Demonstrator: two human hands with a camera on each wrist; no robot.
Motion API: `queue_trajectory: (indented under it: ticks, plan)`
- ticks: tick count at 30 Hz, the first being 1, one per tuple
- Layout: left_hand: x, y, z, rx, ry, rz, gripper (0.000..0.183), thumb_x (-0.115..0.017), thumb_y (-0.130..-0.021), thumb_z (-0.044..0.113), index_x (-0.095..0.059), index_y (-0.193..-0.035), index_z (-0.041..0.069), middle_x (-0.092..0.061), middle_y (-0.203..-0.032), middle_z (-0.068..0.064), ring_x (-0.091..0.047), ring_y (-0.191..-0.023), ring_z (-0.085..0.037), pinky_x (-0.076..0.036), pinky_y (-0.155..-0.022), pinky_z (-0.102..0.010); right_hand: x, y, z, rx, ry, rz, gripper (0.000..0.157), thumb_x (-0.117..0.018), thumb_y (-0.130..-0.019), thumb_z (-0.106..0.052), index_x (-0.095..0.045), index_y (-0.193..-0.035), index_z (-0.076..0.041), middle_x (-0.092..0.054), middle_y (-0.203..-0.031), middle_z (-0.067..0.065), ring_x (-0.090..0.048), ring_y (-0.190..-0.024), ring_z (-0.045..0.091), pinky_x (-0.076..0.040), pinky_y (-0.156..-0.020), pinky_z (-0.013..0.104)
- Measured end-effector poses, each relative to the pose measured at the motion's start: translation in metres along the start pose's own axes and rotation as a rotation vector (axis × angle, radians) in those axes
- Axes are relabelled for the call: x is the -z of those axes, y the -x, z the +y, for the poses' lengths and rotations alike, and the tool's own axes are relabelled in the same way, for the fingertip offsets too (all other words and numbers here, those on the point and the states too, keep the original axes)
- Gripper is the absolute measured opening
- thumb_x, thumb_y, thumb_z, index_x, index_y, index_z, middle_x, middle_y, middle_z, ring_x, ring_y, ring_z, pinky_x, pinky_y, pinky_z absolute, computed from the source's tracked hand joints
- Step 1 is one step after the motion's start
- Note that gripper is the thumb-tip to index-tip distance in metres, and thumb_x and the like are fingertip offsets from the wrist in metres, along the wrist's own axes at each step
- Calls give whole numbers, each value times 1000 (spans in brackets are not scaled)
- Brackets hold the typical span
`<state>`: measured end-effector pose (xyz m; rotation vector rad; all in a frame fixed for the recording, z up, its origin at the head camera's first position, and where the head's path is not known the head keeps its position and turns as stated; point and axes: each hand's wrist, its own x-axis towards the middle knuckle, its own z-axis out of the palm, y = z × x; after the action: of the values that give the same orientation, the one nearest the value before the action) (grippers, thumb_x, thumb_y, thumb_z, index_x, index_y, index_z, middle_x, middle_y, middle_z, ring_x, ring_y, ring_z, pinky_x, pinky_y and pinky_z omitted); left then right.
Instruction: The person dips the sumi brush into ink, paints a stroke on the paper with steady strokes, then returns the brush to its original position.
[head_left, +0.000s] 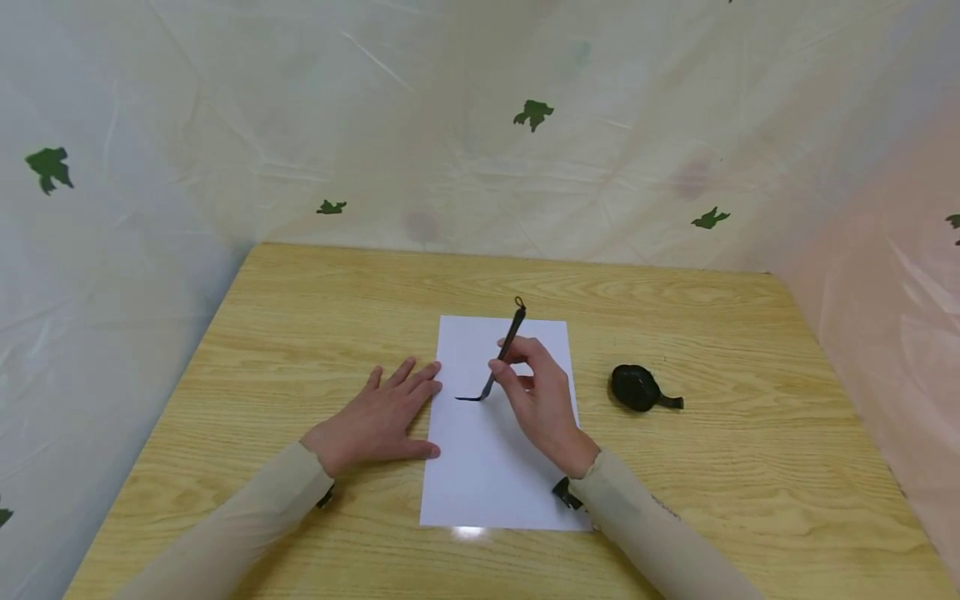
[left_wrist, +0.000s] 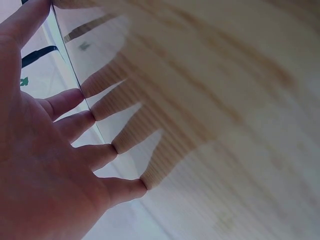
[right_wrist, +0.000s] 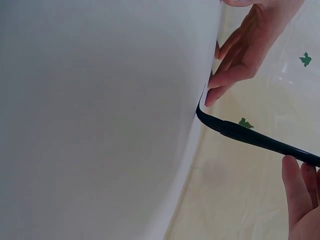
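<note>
A white sheet of paper [head_left: 480, 475] lies on the table. My right hand [head_left: 542, 408] pinches a dark calligraphy brush [head_left: 510, 340] between thumb and fingers, its handle leaning up and to the right with a hanging loop on top. The bent black tip of the brush [right_wrist: 210, 120] touches the paper in the right wrist view. A short black ink stroke [head_left: 467, 398] runs left from that tip. My left hand [head_left: 378, 421] rests flat with spread fingers, its fingertips at the paper's left edge. In the left wrist view, the fingers [left_wrist: 125, 189] press on the glossy tabletop.
Right of the paper sits a small round black ink dish [head_left: 634, 388] with a short handle-like end. The wooden table [head_left: 300, 317] ends at pale hanging sheeting [head_left: 450, 167] with green bird-shaped patches, at the back and on both sides.
</note>
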<state>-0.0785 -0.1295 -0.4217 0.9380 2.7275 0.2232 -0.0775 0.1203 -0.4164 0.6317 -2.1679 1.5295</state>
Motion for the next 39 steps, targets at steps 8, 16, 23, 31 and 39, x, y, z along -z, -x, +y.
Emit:
queue_trajectory:
  ticks: [8,16,23,31,39]
  plan:
    - [1,0,0,-4,4,6,90,-62,-80,68,-41,-146,11,-19,-160,-3,-11,-145,-35,-19,-105,-68,3,0,-1,-1,-12,-1,32,-67,-89,-1,-55,-119,-6,-61,-97,6,-66,-89,19,-56,-66,25]
    - [1,1,0,1,17,1,90,-62,-81,68,-40,-147,11,-18,-160,-2,-9,-146,-34,-17,-106,-67,4,0,-1,-12,-16,8,32,-67,-89,-1,-56,-118,-8,-62,-97,5,-66,-88,20,-56,-65,26]
    - [1,1,0,3,23,-1,90,-61,-81,68,-39,-148,11,-18,-160,-2,-9,-146,-33,-16,-106,-67,6,1,0,-8,-4,7,33,-67,-89,-1,-56,-119,-8,-61,-98,3,-65,-88,17,-56,-65,26]
    - [2,1,0,-3,23,0,90,-60,-81,68,-39,-148,11,-18,-160,-2,-9,-146,-33,-17,-106,-68,7,0,-1,-20,-9,5,31,-66,-90,-4,-56,-119,-10,-61,-98,2,-65,-89,17,-56,-64,27]
    - [4,2,-1,6,24,-9,90,-60,-81,69,-39,-148,12,-16,-161,-1,-8,-146,-32,-16,-106,-67,9,-1,-1,-25,-5,11,32,-67,-89,-1,-56,-118,-6,-61,-97,3,-65,-89,18,-56,-64,28]
